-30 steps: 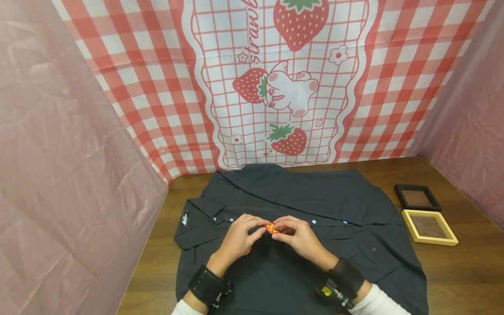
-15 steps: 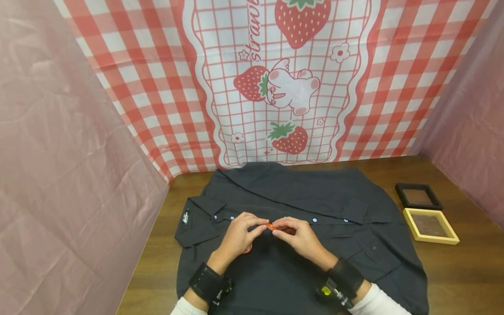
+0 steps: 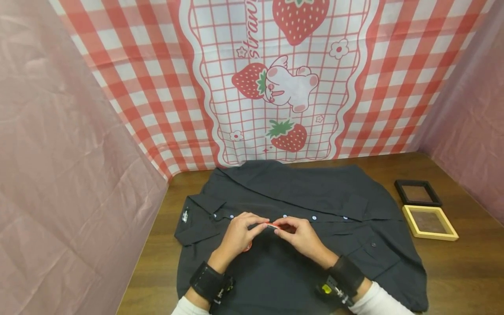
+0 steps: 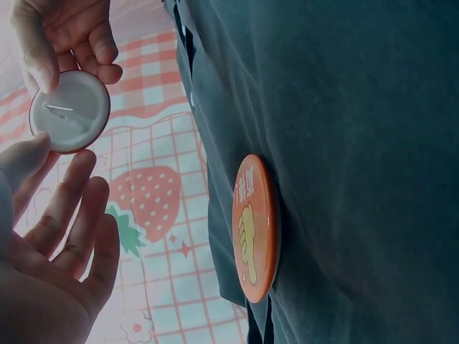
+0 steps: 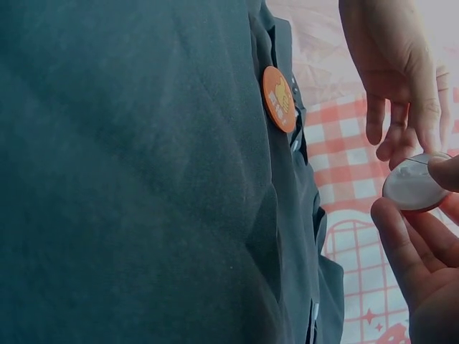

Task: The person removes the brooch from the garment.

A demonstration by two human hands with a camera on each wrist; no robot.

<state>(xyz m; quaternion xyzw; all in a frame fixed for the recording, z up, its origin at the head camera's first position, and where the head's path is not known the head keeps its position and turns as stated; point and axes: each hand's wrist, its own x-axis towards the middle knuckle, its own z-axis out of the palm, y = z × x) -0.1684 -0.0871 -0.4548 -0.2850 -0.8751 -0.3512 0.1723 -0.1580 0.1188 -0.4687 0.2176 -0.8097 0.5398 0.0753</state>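
Note:
Both hands hold a round pin badge (image 3: 272, 226) above the dark shirt (image 3: 275, 271). My left hand (image 3: 240, 236) pinches one side of its rim and my right hand (image 3: 301, 238) the opposite side. In the left wrist view the badge's silvery back (image 4: 75, 118) faces the camera, with a thin pin across it. From the right wrist the pin needle (image 5: 414, 160) shows beside a thumb at the rim. A second badge (image 4: 254, 228), orange with a yellow pointing hand, lies on the shirt near my left wrist, mostly hidden by that hand in the head view.
The shirt lies spread over the wooden table (image 3: 464, 271), its collar (image 3: 201, 218) to the left. A black frame (image 3: 418, 193) and a pale yellow frame (image 3: 430, 223) lie to the right. A strawberry-print checked cloth (image 3: 275, 87) hangs behind, pink cloth (image 3: 78, 175) at the sides.
The badge between the hands has tilted: its red and yellow face showed earlier, and now its edge and back show. The hands have hardly shifted.

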